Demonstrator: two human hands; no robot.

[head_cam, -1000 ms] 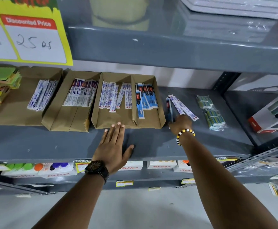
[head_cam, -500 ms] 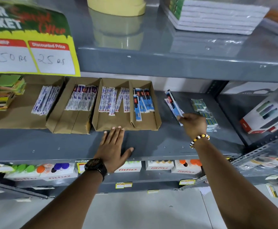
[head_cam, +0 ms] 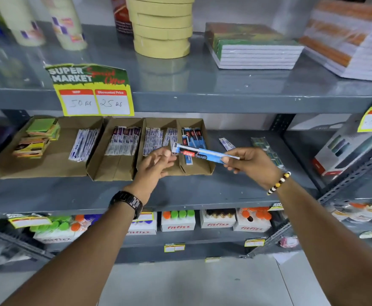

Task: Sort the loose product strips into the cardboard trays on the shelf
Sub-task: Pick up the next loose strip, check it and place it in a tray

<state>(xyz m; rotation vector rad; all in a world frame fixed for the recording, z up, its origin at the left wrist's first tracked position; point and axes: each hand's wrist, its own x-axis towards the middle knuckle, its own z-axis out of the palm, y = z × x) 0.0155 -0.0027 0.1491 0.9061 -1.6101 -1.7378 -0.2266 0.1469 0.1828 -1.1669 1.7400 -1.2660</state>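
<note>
Blue strip (head_cam: 205, 153) pinched in right hand (head_cam: 252, 165) grip; left hand (head_cam: 156, 165) open, empty. Next: drop into blue-strip tray (head_cam: 199, 171) just behind.

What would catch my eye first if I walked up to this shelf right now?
Probably the blue strip held at centre by the right hand, the left hand open at its other end. Next, the yellow price sign on the shelf edge above the cardboard trays.

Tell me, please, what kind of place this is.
Most likely a supermarket aisle for stationery. A "Super Market" price tag hangs on the grey shelf, with tape rolls and notebooks above and boxed goods below.
</note>
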